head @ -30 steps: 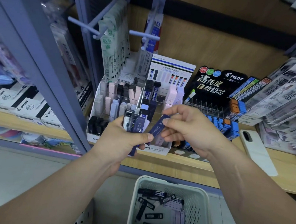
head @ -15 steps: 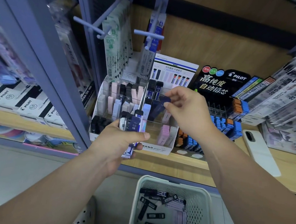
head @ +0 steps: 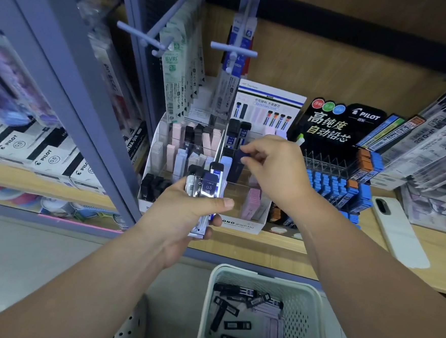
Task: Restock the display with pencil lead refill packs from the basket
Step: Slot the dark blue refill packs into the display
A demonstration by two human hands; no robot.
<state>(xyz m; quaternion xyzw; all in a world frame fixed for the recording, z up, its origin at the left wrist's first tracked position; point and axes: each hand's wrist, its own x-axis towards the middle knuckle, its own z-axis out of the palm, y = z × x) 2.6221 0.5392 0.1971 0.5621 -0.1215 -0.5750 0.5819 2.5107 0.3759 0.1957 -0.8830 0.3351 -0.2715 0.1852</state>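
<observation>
My left hand [head: 187, 214] grips a small stack of pencil lead refill packs [head: 205, 187], black and dark blue, marked 0.5 HB, in front of the white tiered display [head: 241, 224]. My right hand [head: 274, 169] reaches over the display's middle rows with its fingertips pinched on one dark blue refill pack [head: 236, 164] that stands in a slot. Below, the white perforated basket [head: 303, 322] holds several black packs [head: 236, 325] and some pale pink ones.
A black Pilot lead display [head: 343, 124] with blue and orange packs stands to the right. A white phone [head: 399, 234] lies on the wooden shelf [head: 264, 248]. Hanging packets on pegs [head: 178, 68] overhang the display. A grey shelf post [head: 71, 97] is at left.
My right hand carried one dark blue pack from the left hand's stack up and back into the display's middle row. The left hand stayed nearly still with its stack.
</observation>
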